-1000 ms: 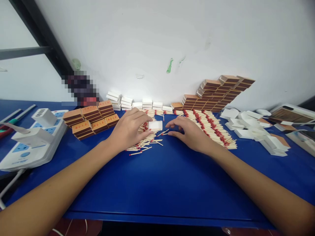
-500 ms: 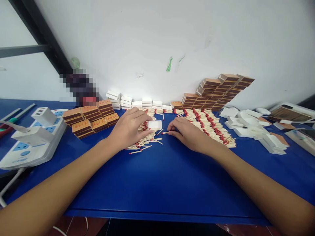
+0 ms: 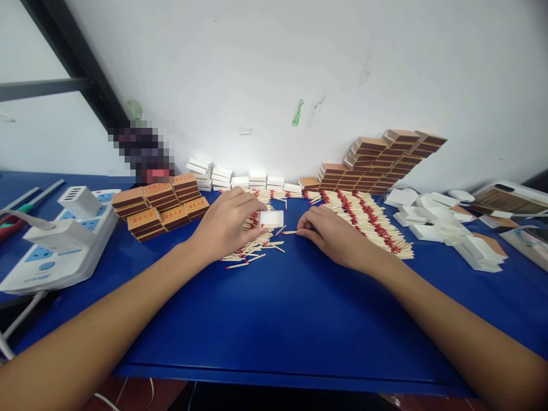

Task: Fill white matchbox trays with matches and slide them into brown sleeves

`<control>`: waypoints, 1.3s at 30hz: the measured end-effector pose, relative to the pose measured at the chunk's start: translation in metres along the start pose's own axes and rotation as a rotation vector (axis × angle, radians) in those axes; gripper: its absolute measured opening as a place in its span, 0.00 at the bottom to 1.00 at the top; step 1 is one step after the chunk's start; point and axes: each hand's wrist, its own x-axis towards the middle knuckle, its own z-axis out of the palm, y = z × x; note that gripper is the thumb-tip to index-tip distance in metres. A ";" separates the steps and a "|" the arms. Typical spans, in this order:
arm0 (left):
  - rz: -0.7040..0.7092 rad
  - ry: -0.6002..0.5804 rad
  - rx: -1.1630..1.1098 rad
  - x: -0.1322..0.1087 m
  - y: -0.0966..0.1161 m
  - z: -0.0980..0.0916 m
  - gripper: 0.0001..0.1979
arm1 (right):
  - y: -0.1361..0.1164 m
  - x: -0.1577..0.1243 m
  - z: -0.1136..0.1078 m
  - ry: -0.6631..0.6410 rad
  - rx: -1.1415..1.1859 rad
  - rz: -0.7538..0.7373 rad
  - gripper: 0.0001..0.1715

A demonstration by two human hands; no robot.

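My left hand (image 3: 226, 224) curls its thumb and fingers round the left end of a small white matchbox tray (image 3: 273, 218), which is tipped toward me; a red match head shows at its lower left corner. To the right of the tray, my right hand (image 3: 331, 235) is closed in a pinch. Its fingertips meet the plain end of a single match (image 3: 289, 232), whose red head points left toward the tray. Loose matches (image 3: 252, 249) lie scattered under and beside my left hand. Rows of matches (image 3: 363, 220) with red heads spread behind my right hand.
Printed matchboxes (image 3: 160, 208) are stacked at left, and a taller matchbox stack (image 3: 372, 165) leans by the wall. White trays (image 3: 221, 177) line the back; more white trays (image 3: 445, 220) are heaped at right. A power strip (image 3: 64, 262) with chargers sits on the blue table (image 3: 291, 319).
My right hand has drawn slightly right, and a little more of the match shows at its fingertips. The left hand keeps its hold on the tray. The whole view has shifted slightly.
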 end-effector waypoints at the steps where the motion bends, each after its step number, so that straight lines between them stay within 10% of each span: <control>1: 0.003 0.000 0.003 0.000 0.000 0.000 0.14 | -0.001 0.000 0.000 0.000 -0.003 -0.005 0.09; 20: -0.007 0.003 -0.055 -0.001 0.005 0.002 0.15 | -0.028 0.000 -0.020 0.096 -0.016 -0.050 0.10; 39: 0.003 0.042 0.044 0.002 -0.004 -0.007 0.13 | -0.011 0.001 -0.005 -0.104 0.083 -0.029 0.12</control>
